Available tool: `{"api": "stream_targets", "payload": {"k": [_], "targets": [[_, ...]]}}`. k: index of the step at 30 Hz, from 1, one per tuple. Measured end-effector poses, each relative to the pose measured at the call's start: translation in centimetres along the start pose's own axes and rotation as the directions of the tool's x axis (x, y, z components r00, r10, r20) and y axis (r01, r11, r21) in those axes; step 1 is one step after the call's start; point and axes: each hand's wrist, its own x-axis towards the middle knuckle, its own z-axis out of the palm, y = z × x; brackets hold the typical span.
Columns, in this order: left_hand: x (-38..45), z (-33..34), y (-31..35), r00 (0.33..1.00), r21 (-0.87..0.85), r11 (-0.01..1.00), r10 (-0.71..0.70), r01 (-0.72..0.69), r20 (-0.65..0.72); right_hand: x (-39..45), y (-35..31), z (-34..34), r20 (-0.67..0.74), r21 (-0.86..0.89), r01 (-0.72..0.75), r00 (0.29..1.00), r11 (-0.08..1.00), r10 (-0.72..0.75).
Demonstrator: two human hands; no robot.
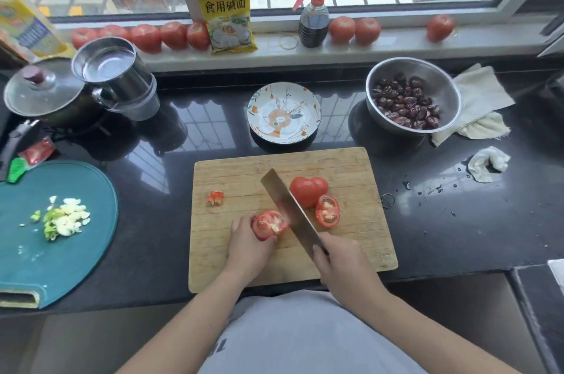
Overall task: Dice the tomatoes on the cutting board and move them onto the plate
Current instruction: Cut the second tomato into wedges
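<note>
Head view of a dark countertop with a wooden cutting board (274,254) at centre frame. The left hand (248,247) curls its fingers round a tomato half (269,224) at the board's middle, cut face turned up and toward the right. The right hand (341,265) is clamped on the handle of a cleaver (290,210), whose broad blade slants from lower right to upper left and lies just beside the held half on its right. Above the blade sits a whole tomato (306,190); touching its lower right is a tomato slice (327,210) leaning cut face outward. A small tomato scrap (215,197) lies apart near the board's left edge. The patterned plate (283,112) stands above the board, holding no tomato. At right is a steel bowl of dark dried fruit (409,105); at left, a teal board (45,230) bears chopped pale vegetable. More tomatoes (146,36) line the windowsill at the top.
</note>
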Motion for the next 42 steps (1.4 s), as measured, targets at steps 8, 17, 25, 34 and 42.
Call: {"api": "stream_targets", "payload": {"k": [8,17,25,34,42], "targets": [[0.3,0.3,0.1,0.996,0.149,0.986,0.070,-0.076,0.046,1.2,0.8,-0.3,0.143,0.337,-0.231,0.971,0.913,0.193],[0.7,0.7,1.4,0.979,0.461,0.865,0.202,-0.197,0.039,1.4,0.2,-0.1,0.171,0.364,-0.244,0.966,0.899,0.193],[0.8,-0.2,1.2,0.986,0.287,0.944,0.163,-0.165,0.033,1.6,0.3,0.1,0.198,0.340,-0.260,0.959,0.903,0.202],[0.2,0.8,1.3,0.983,0.266,0.951,0.178,-0.161,-0.042,1.8,0.3,0.1,0.163,0.375,-0.257,0.964,0.891,0.210],[-0.1,0.5,0.0,0.981,0.193,0.963,0.195,-0.190,-0.005,2.3,0.9,1.4,0.148,0.373,-0.226,0.972,0.900,0.183]]}}
